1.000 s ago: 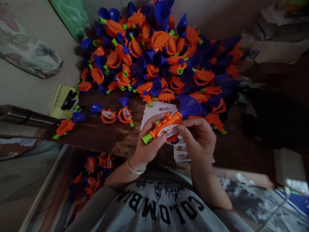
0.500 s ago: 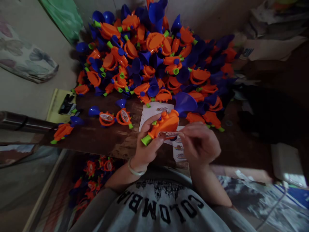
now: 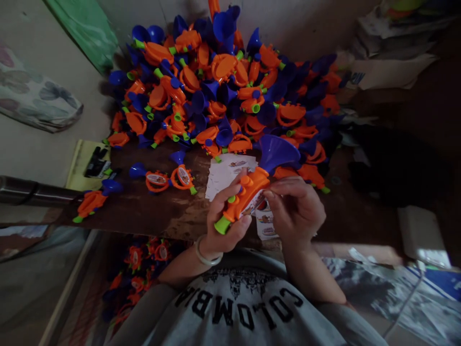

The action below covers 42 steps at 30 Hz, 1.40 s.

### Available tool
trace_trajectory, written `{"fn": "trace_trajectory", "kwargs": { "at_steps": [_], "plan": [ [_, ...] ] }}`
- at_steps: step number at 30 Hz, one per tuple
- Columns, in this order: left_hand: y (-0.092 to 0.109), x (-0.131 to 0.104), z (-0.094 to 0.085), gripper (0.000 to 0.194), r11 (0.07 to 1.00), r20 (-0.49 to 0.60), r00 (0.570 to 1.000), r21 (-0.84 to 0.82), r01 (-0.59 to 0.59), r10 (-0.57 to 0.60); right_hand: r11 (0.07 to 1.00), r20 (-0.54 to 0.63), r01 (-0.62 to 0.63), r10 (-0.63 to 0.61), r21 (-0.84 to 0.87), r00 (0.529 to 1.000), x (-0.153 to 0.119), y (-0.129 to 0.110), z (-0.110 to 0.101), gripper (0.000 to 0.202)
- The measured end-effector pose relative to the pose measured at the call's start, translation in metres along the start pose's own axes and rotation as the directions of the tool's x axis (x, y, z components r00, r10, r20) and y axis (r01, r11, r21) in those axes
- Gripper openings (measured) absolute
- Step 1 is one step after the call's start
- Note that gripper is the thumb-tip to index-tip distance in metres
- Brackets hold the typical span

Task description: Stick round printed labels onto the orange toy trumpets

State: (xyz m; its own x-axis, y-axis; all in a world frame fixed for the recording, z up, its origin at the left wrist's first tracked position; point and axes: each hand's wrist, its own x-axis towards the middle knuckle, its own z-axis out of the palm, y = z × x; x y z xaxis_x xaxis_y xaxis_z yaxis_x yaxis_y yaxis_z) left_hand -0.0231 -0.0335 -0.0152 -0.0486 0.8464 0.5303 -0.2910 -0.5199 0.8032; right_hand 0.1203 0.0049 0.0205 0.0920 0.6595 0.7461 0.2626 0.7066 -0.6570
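Note:
An orange toy trumpet [image 3: 248,188] with a blue bell and a green mouthpiece is gripped by my left hand [image 3: 226,218], its bell pointing away to the upper right. A printed sticker [image 3: 253,203] lies against the trumpet's near side face. My right hand [image 3: 298,206] pinches the sticker's right end between thumb and forefinger, close to the trumpet. Beneath my hands are sticker sheets: one white sheet [image 3: 219,175] behind the trumpet and another sheet [image 3: 265,226] with printed ovals in front, partly covered.
A large heap of toy trumpets [image 3: 216,96] fills the table's back. Two stickered trumpets [image 3: 169,179] and a lone trumpet [image 3: 91,203] lie left, near a metal cylinder [image 3: 36,191] and yellow pad [image 3: 77,166]. More stickered trumpets [image 3: 137,259] sit below the table edge.
The trumpet has tilted, turning its side face toward my right hand. The sticker, earlier stretched between both hands, now lies along that face. My right hand has shifted slightly left.

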Motion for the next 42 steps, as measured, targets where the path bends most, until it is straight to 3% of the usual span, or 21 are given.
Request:
{"fn": "trace_trajectory", "kwargs": {
  "at_steps": [3,7,16,22,24,27,30,32,34,37,39,42],
  "plan": [
    [-0.001,-0.002,-0.001,0.057,0.992,0.013,0.998,0.112,-0.058,0.057,0.999,0.031,-0.041,0.042,-0.017,0.999,0.001,-0.006,-0.001,0.011],
    [-0.004,-0.007,-0.003,0.059,0.977,-0.026,0.998,0.209,-0.048,0.055,0.997,0.037,-0.057,0.059,-0.061,0.998,0.003,-0.009,-0.001,0.009],
    [-0.003,-0.009,-0.003,0.062,0.978,-0.039,0.999,0.208,-0.003,0.012,0.995,0.050,-0.055,0.060,-0.085,0.997,0.008,-0.013,0.000,0.014],
    [-0.006,-0.009,-0.002,0.061,0.986,-0.096,0.995,0.159,0.038,-0.023,0.965,0.060,0.052,-0.037,-0.257,0.997,0.010,-0.011,0.002,0.015],
    [-0.007,-0.012,0.000,0.060,0.987,-0.145,0.987,0.138,0.083,-0.063,0.949,-0.024,-0.008,0.000,-0.314,1.000,0.010,-0.005,0.002,0.027],
    [-0.010,-0.015,0.001,0.056,0.988,-0.177,0.977,0.078,0.136,-0.120,0.955,-0.091,-0.118,0.097,-0.271,0.991,0.009,0.007,0.002,0.066],
    [-0.010,-0.017,0.000,0.055,0.989,-0.176,0.976,0.049,0.136,-0.126,0.973,0.118,-0.144,0.167,-0.180,0.979,0.003,0.012,0.005,0.090],
    [-0.011,-0.017,-0.002,0.057,0.990,-0.177,0.977,0.057,0.129,-0.117,0.971,0.189,-0.172,0.202,-0.164,0.961,-0.002,0.012,0.011,0.104],
    [-0.013,-0.016,-0.003,0.059,0.990,-0.180,0.978,0.073,0.124,-0.109,0.970,0.117,-0.197,0.214,-0.145,0.970,-0.007,0.013,0.017,0.096],
    [-0.013,-0.008,-0.009,0.050,0.985,-0.211,0.973,0.123,0.123,-0.095,0.976,-0.013,-0.189,0.188,-0.112,0.982,-0.007,0.025,0.019,0.061],
    [-0.009,0.003,-0.021,0.042,0.967,-0.287,0.956,0.221,0.127,-0.060,0.973,0.038,-0.190,0.196,-0.128,0.980,-0.001,0.041,0.012,0.054],
    [0.001,0.020,-0.060,0.043,0.857,-0.397,0.909,0.505,0.101,0.126,0.942,0.264,-0.205,0.275,-0.264,0.925,0.012,0.070,-0.007,0.052]
  ]
}}
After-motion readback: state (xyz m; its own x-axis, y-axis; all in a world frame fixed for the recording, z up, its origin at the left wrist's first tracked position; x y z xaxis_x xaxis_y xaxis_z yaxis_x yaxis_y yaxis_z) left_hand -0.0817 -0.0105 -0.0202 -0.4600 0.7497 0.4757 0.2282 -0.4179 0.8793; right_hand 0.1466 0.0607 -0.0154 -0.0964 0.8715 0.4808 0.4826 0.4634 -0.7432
